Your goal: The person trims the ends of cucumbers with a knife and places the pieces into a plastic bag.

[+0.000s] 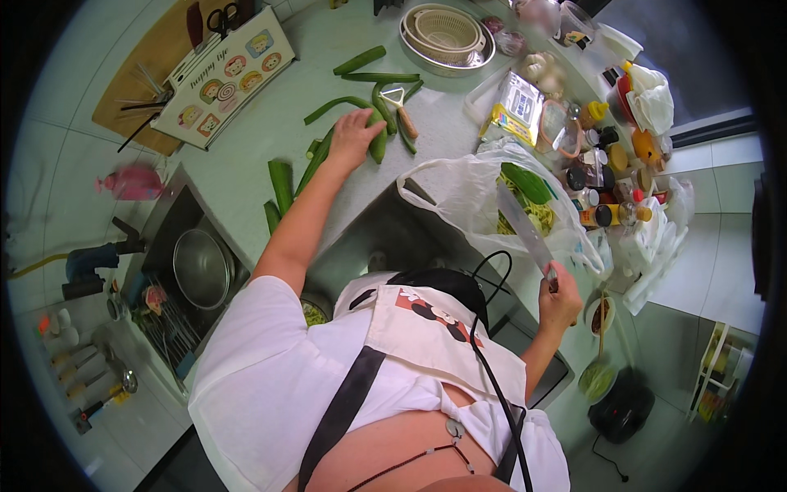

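Observation:
My left hand (354,138) rests on the counter among several long green vegetables, which look like cucumbers or luffas. Its fingers curl round one curved green vegetable (378,146). Just beyond lies a peeler (405,117) with a wooden handle. Cut green lengths (281,184) lie by my left forearm. On the right, my right hand (559,302) grips the handle of a kitchen knife (525,225), its broad blade slanting up and left over a white plastic bag (447,193). Inside the bag are pale green peelings (537,220) and a dark green piece (525,182).
A steel sink (361,238) lies close before me, and another basin at left holds a metal bowl (201,266). Strainers (447,33) stand at the back. Jars and bottles (602,168) crowd the right, near a wipes pack (518,107). A knife holder (221,86) stands far left.

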Motion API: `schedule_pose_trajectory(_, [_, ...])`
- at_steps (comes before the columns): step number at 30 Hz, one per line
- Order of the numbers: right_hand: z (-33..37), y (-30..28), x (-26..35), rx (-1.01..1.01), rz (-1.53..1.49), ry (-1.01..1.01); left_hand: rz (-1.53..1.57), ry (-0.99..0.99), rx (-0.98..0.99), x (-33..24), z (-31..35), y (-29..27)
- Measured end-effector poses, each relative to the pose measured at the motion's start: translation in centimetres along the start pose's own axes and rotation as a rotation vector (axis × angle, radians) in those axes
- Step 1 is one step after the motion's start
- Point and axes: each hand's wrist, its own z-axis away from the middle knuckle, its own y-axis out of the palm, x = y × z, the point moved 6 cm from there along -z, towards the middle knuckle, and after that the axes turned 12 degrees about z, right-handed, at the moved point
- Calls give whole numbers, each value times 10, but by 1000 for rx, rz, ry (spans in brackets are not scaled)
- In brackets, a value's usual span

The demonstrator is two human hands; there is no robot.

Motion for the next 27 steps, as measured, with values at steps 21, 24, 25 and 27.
schedule_pose_trajectory(21, [-5, 0, -6, -49, -37, 9, -1, 236, -727, -64, -9, -259])
schedule_pose_trajectory(24, [-7, 2, -5, -39, -77, 16, 731, 164, -751, -42, -1, -271])
schedule_pose_trajectory(25, [-7, 2, -5, -36, -92, 22, 1072, 108, -712, -30, -4, -264])
schedule_pose_trajectory(27, [-8, 3, -3, -20, -105, 18, 1545, 83, -582, -20, -15, -239])
